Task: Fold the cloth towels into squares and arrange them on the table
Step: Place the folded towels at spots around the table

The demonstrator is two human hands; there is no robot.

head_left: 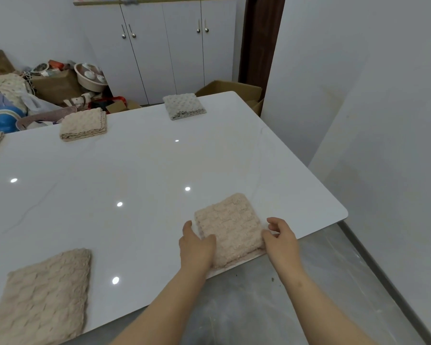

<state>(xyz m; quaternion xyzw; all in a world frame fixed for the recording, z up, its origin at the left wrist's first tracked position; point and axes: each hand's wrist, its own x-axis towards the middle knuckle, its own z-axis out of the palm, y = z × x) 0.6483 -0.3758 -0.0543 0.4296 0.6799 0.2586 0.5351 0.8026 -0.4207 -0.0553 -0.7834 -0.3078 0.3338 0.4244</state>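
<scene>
The pink towel (pixel 230 227) lies folded near the front right corner of the white table (pixel 135 165), with a hand at each side. The left hand (pixel 197 245) lies flat on its left edge with straight fingers and grips nothing; the right hand (pixel 281 237) touches its right edge with bent fingers, and I cannot tell if it pinches the cloth. A bigger tan towel (pixel 42 295) lies front left, and a thick towel (pixel 84 124) and a pale towel (pixel 183 105) sit at the far side.

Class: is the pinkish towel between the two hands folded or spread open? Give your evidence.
Folded: the pinkish towel is a compact, thick square, with stacked layers showing along its near edge.
</scene>
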